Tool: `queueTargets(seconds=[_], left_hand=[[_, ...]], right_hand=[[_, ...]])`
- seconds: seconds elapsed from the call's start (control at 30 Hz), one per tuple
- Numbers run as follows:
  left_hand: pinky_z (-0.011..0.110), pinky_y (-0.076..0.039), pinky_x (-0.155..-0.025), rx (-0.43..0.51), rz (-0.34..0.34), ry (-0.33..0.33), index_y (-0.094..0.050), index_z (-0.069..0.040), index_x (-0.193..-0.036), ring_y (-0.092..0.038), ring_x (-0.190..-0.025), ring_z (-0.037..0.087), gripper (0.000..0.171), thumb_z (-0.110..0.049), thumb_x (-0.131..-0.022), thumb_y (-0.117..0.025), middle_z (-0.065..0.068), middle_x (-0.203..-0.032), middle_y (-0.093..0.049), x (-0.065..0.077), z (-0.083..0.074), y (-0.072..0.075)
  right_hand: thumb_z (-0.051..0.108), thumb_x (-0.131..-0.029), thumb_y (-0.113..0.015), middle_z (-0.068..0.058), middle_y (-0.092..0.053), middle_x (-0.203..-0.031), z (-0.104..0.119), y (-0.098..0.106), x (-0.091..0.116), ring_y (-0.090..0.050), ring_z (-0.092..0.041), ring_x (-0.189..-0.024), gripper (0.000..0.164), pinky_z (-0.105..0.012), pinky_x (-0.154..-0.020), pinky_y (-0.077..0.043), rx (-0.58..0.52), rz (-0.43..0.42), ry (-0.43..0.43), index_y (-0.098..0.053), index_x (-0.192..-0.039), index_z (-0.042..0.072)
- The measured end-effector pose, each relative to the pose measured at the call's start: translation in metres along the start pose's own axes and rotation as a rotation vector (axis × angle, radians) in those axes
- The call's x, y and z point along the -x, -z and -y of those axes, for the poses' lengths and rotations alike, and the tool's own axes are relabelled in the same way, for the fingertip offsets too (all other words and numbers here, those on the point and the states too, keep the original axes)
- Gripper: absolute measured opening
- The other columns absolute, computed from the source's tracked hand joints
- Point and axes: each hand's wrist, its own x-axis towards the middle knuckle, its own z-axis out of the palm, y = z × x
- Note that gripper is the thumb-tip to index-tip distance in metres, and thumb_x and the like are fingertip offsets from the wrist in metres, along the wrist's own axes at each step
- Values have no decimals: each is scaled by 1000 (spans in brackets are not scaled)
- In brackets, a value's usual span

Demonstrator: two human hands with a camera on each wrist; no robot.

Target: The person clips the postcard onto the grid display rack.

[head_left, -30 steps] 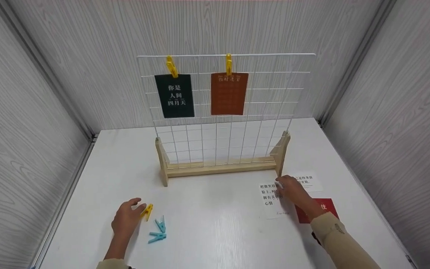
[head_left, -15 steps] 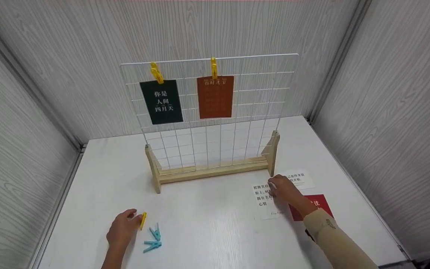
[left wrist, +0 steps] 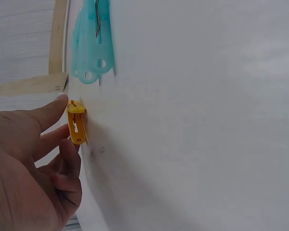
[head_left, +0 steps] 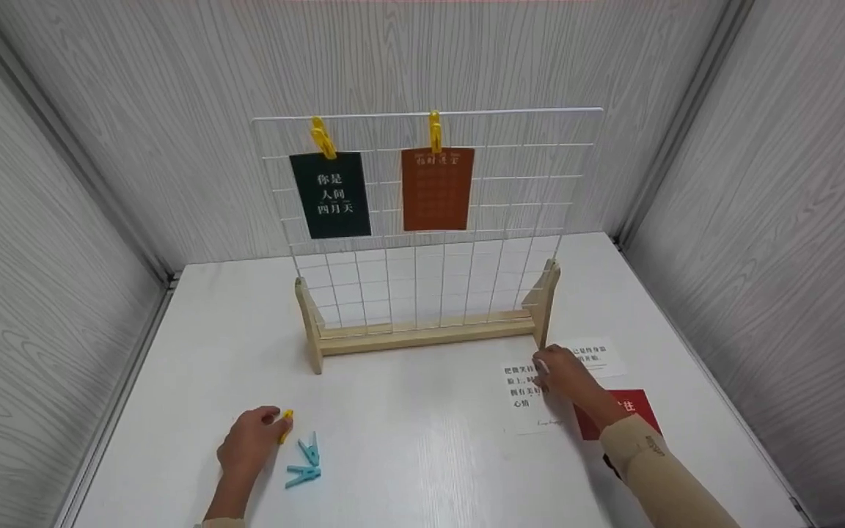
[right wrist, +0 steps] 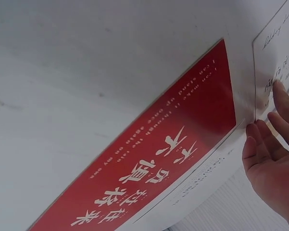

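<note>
At the left of the head view, my left hand [head_left: 246, 446] pinches a yellow clothespin [left wrist: 77, 129] between thumb and fingers, close to the tabletop. Two teal clothespins [head_left: 304, 475] lie just right of it. Over on the right, my right hand [head_left: 566, 375] holds the upper right edge of a white card [head_left: 519, 411] printed with black characters. Its thumb rests on the card's face in the right wrist view, and the curled fingers are at the edge. A red card [right wrist: 173, 125] and a second white card [head_left: 607, 358] lie beside that hand, partly covered by it in the head view.
Behind the hands stands a white wire grid [head_left: 492, 209] in a wooden base [head_left: 422, 337]. A dark green card [head_left: 331, 198] and an orange-brown card [head_left: 437, 191] hang on it from yellow clothespins. Grey wood-grain panels surround the white table [head_left: 408, 455] on three sides.
The yellow clothespin has turned in my left fingers, from slanted with its legs spread toward the camera to narrower and edge-on. My right hand stays at the white card. The head view shifted slightly.
</note>
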Motion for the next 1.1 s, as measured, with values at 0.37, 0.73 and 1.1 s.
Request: queueTargets(seconds=[0.37,0.73,1.1], left_hand=[[56,-42,-90,-18,-63,-139,-69,-5,-122,-64,-108,34,41,-33,-93,-72,16,-119,-70,-6,-27,-15],[56,-41,-88,-6,-96,-114,-69,-5,-117,-64,-105,35,34,-30,-95,-67,17,-117,-71,6,-10,-7],[51,-45,-83,2,-140,-99,-69,-8,-120,-67,-97,32,35,-34,-97,-61,14,-114,-73,15,0,5]], right_hand=[[8,-93,-70,-26,-54,-121,-24,11,17,-57,-41,-111,30,-57,-99,-45,-129,-32,-74,-65,-122,0],[5,-94,-68,-18,-56,-113,-13,4,3,-58,-33,-106,27,-53,-98,-47,-171,-20,-53,-67,-120,-3],[12,-97,-67,-18,-58,-119,5,1,-7,-59,-35,-111,31,-52,-96,-49,-200,35,-63,-64,-126,0]])
